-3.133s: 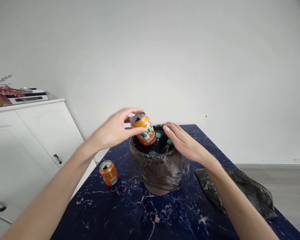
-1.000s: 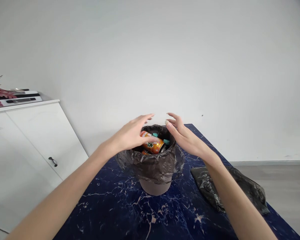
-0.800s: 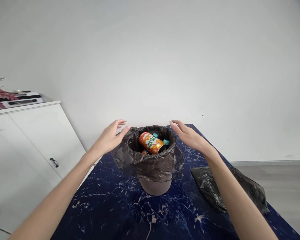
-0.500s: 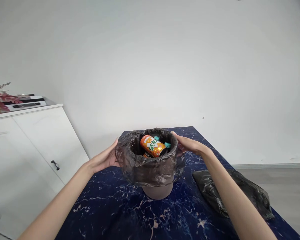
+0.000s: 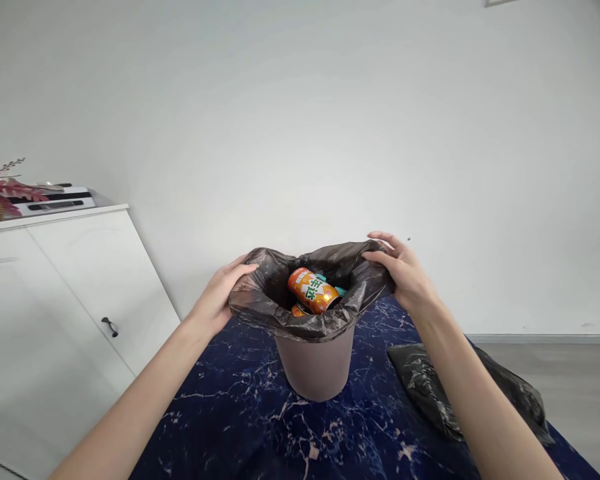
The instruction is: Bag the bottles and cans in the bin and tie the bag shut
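A pinkish-grey trash bin stands upright on the dark blue table. The black garbage bag lining it is pulled up and spread wide at the rim. My left hand pinches the bag's left edge, thumb on top. On the opposite side my right hand grips the right edge between thumb and fingers, the index finger stretched out. Inside the bag lies an orange drink can, tilted on top of another orange can. Teal caps show beside it, their containers hidden.
Another black plastic bag lies flat at the right of the marbled blue table. A white cabinet is at the left, with pink artificial flowers and a white device on top. A white wall rises behind.
Both hands have lifted the bag's overhanging edges up and outward, so the fold covers less of the bin and more of its side shows. The right hand has moved up and right.
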The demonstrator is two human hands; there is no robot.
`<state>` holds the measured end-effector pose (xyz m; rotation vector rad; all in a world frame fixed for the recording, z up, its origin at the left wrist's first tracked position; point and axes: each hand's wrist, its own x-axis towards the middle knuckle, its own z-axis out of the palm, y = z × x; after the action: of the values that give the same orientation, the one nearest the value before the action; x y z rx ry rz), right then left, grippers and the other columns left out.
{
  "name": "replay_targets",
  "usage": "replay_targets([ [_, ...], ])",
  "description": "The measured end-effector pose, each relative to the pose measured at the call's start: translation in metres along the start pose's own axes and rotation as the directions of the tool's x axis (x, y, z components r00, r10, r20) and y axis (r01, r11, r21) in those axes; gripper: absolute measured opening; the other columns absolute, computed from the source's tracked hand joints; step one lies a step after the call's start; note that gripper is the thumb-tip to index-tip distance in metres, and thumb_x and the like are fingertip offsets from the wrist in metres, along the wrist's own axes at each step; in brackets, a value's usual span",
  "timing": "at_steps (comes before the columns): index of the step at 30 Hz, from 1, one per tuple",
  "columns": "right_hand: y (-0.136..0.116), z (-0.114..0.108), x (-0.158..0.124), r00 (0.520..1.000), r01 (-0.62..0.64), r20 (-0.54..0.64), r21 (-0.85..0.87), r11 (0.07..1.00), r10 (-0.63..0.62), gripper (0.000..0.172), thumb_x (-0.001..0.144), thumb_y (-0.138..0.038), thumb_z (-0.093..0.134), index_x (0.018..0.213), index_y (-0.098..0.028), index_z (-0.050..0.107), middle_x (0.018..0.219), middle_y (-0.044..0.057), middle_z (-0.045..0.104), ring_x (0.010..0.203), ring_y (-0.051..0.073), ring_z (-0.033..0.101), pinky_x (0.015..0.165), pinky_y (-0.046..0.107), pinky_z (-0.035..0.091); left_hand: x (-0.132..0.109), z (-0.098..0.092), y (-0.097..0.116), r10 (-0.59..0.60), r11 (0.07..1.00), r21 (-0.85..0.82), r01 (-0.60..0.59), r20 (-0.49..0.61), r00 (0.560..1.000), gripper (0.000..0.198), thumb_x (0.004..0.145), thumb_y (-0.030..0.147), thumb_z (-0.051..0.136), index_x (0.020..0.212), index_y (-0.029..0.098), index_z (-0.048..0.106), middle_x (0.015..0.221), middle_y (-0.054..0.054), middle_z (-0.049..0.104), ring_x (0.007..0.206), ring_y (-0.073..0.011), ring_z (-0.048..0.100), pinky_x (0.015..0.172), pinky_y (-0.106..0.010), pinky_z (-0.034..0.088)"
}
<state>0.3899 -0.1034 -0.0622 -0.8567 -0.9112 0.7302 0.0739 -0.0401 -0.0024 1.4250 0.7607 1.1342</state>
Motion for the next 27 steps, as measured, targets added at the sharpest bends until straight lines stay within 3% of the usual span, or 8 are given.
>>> replay_targets([
  [2,-0.006,0.0,-0.001,0.995,0.072,-0.07,0.057,0.996,-0.067,0.052,0.062,-0.029,0.093,0.107,-0.028,0.067,0.087,-0.006,0.064,0.062,0.011,0.056,0.054,0.024,0.047,0.0,0.001,0.004,0.051,0.997,-0.05,-0.053,-0.046,0.998,0.042,0.072,0.031,0.089,0.113,0.02,0.083,0.109,-0.005,0.084,0.093,-0.0228,0.077,0.076,-0.024,0.06],
  [5,-0.013,-0.004,-0.001,0.981,0.119,-0.171,0.142,0.983,-0.094,0.051,0.058,-0.023,0.093,0.101,-0.028,0.068,0.082,-0.006,0.06,0.061,0.01,0.054,0.051,0.022,0.045,0.002,-0.002,0.006,0.117,0.985,-0.098,-0.138,-0.201,0.973,0.042,0.07,0.029,0.087,0.111,0.021,0.082,0.109,-0.003,0.082,0.094,-0.021,0.074,0.073,-0.023,0.057],
  [8,-0.019,-0.014,0.003,0.964,0.16,-0.245,0.222,0.962,-0.104,0.05,0.055,-0.018,0.092,0.096,-0.027,0.066,0.083,-0.006,0.058,0.065,0.011,0.055,0.054,0.022,0.048,0.004,-0.011,0.006,0.14,0.974,-0.123,-0.19,-0.331,0.933,0.04,0.066,0.027,0.085,0.106,0.022,0.08,0.1,0.0,0.079,0.088,-0.0181,0.07,0.065,-0.022,0.051],
  [11,-0.023,-0.028,0.009,0.949,0.242,-0.261,0.239,0.94,-0.178,0.047,0.056,-0.016,0.091,0.092,-0.026,0.062,0.078,-0.008,0.05,0.064,0.009,0.051,0.056,0.021,0.048,0.003,-0.018,0.005,0.135,0.968,-0.144,-0.205,-0.393,0.91,0.04,0.064,0.027,0.086,0.103,0.023,0.076,0.088,0.003,0.073,0.077,-0.0153,0.065,0.059,-0.022,0.046],
  [14,-0.026,-0.043,0.013,0.947,0.263,-0.251,0.24,0.935,-0.202,0.047,0.056,-0.014,0.093,0.089,-0.026,0.061,0.074,-0.009,0.044,0.062,0.008,0.047,0.054,0.019,0.046,0.001,-0.023,0.001,0.133,0.974,-0.119,-0.193,-0.39,0.911,0.04,0.062,0.028,0.086,0.1,0.023,0.073,0.081,0.004,0.068,0.072,-0.0153,0.063,0.058,-0.023,0.045],
  [23,-0.021,-0.076,0.019,0.943,0.226,-0.301,0.263,0.938,-0.143,0.043,0.057,-0.011,0.094,0.087,-0.024,0.067,0.073,-0.007,0.052,0.059,0.008,0.048,0.046,0.018,0.041,-0.011,-0.046,-0.011,0.13,0.991,0.024,-0.129,-0.328,0.936,0.047,0.059,0.034,0.093,0.098,0.022,0.069,0.072,0.004,0.068,0.06,-0.0154,0.062,0.054,-0.025,0.044],
  [27,-0.028,-0.082,0.021,0.976,0.161,-0.195,0.358,0.92,-0.095,0.038,0.061,-0.014,0.094,0.086,-0.025,0.068,0.071,-0.006,0.054,0.054,0.008,0.043,0.042,0.021,0.042,-0.016,-0.047,-0.003,0.07,0.995,-0.047,-0.087,-0.286,0.956,0.036,0.066,0.031,0.091,0.095,0.022,0.072,0.081,0.001,0.074,0.069,-0.018,0.07,0.054,-0.025,0.052],
])
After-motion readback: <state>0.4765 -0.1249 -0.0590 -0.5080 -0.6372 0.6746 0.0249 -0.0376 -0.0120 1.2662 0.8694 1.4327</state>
